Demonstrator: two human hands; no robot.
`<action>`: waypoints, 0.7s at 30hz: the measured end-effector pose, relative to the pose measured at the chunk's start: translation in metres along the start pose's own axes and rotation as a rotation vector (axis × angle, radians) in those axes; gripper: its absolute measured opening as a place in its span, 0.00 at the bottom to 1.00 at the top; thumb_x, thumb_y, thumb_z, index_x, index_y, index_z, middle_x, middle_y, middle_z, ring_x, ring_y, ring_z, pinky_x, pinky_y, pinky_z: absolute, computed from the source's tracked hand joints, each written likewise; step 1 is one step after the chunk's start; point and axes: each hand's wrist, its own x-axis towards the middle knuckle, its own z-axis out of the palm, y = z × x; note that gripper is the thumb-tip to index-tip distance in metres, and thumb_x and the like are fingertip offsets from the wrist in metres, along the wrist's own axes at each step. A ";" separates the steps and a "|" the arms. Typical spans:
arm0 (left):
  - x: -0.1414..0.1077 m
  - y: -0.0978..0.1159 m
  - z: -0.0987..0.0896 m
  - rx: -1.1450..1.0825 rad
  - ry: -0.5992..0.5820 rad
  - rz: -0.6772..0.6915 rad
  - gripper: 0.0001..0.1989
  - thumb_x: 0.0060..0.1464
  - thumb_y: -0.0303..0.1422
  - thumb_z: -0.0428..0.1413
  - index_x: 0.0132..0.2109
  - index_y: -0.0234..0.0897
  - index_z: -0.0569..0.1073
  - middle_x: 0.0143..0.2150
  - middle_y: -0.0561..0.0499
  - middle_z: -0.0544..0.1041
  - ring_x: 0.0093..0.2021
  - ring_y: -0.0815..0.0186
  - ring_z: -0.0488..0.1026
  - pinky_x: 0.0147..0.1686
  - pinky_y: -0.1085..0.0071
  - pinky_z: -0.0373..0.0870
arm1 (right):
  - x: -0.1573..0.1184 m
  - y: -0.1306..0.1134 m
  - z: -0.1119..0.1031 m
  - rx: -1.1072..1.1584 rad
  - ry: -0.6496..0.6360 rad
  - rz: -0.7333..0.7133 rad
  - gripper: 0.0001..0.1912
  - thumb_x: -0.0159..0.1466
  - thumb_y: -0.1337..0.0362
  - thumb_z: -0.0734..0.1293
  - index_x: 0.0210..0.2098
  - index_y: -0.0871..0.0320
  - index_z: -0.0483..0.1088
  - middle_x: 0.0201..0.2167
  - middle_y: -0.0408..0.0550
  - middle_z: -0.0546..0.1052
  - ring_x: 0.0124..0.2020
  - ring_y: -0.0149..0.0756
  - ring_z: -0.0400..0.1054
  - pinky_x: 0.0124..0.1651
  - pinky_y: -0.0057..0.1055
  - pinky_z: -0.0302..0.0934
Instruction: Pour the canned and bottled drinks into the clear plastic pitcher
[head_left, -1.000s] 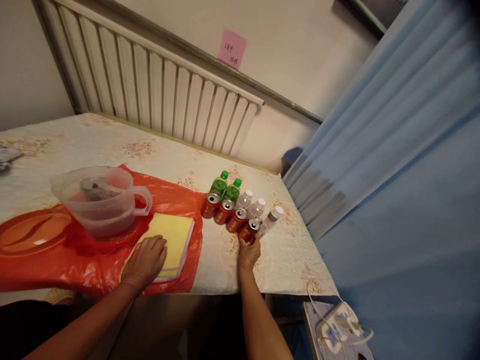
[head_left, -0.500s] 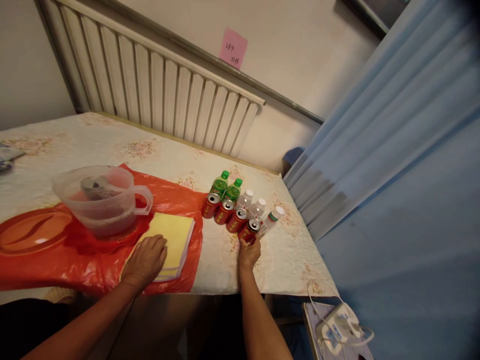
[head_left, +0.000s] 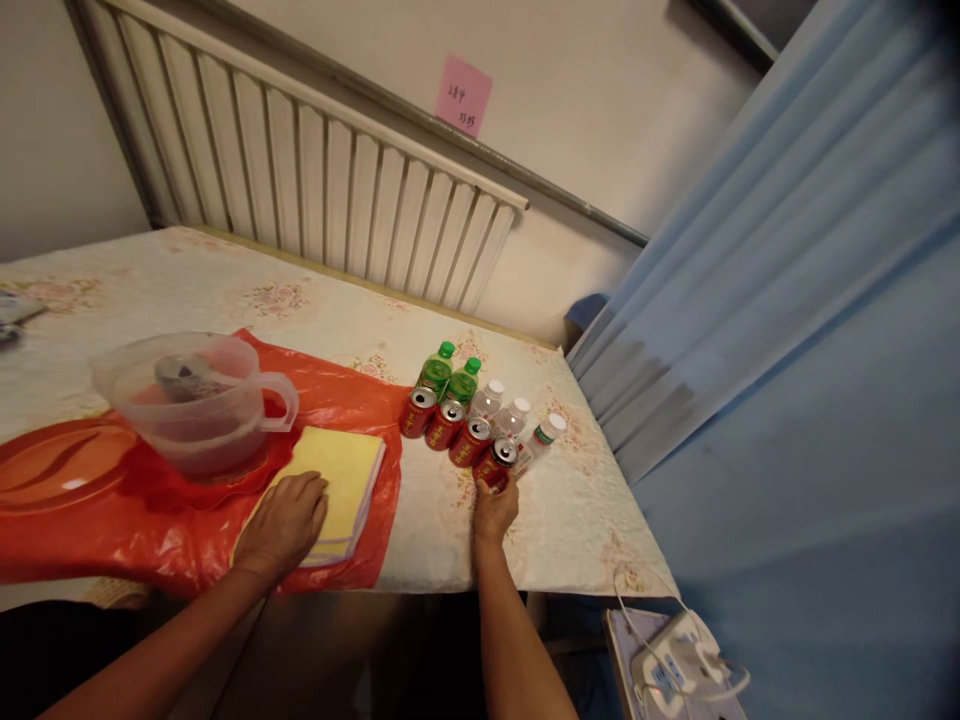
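My left hand (head_left: 287,520) lies flat on a folded yellow cloth (head_left: 345,490), its fingers resting on top. The cloth sits on a red plastic sheet (head_left: 330,385). My right hand (head_left: 496,512) has its fingers around the lower part of the nearest red can (head_left: 496,461), which stands at the right end of a slanting row of red cans (head_left: 445,425). Behind the cans are two green-capped bottles (head_left: 435,371) and clear bottles with white caps (head_left: 488,399). A clear bottle with a green-and-red label (head_left: 541,440) stands just right of the held can.
A translucent jug (head_left: 187,400) with a grey object inside stands left of the cloth. A radiator (head_left: 337,190) and wall run behind the flowered tablecloth (head_left: 277,295). Blue curtains (head_left: 795,400) hang at right; a power strip (head_left: 679,655) lies below the table's right corner.
The view has shifted slightly, moving the jug, cloth and cans a little left in the picture. Both hands keep their places on the cloth and the can.
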 end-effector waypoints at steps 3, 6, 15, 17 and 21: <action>0.000 0.001 -0.001 0.032 -0.008 0.012 0.14 0.63 0.35 0.47 0.47 0.35 0.75 0.50 0.39 0.77 0.51 0.51 0.72 0.51 0.54 0.69 | -0.001 0.001 0.000 0.005 0.000 0.007 0.25 0.56 0.52 0.70 0.47 0.62 0.73 0.42 0.59 0.79 0.44 0.51 0.72 0.46 0.39 0.64; 0.000 0.001 -0.002 0.051 -0.013 0.016 0.14 0.64 0.34 0.47 0.47 0.35 0.75 0.50 0.39 0.77 0.51 0.51 0.72 0.52 0.54 0.68 | -0.002 0.001 -0.001 0.009 -0.004 0.009 0.25 0.56 0.53 0.69 0.48 0.63 0.72 0.41 0.59 0.78 0.43 0.51 0.72 0.46 0.40 0.64; 0.000 0.001 -0.003 0.040 -0.006 0.007 0.14 0.63 0.34 0.47 0.48 0.34 0.75 0.50 0.38 0.77 0.51 0.50 0.72 0.53 0.53 0.68 | -0.006 0.000 -0.005 0.034 -0.011 0.020 0.23 0.58 0.56 0.68 0.50 0.62 0.71 0.40 0.58 0.77 0.39 0.47 0.70 0.45 0.38 0.64; 0.000 0.002 -0.005 0.032 0.002 0.005 0.15 0.63 0.35 0.47 0.48 0.34 0.75 0.49 0.38 0.77 0.51 0.50 0.73 0.54 0.53 0.68 | -0.006 0.000 -0.006 0.041 -0.014 0.025 0.22 0.58 0.56 0.68 0.49 0.62 0.71 0.39 0.57 0.77 0.37 0.46 0.70 0.44 0.38 0.64; 0.000 0.002 -0.005 0.046 0.001 0.009 0.15 0.63 0.35 0.47 0.48 0.34 0.75 0.49 0.38 0.78 0.51 0.50 0.73 0.54 0.53 0.68 | -0.006 0.000 -0.007 0.048 -0.018 0.032 0.21 0.58 0.56 0.68 0.47 0.60 0.72 0.40 0.57 0.78 0.39 0.46 0.71 0.44 0.36 0.63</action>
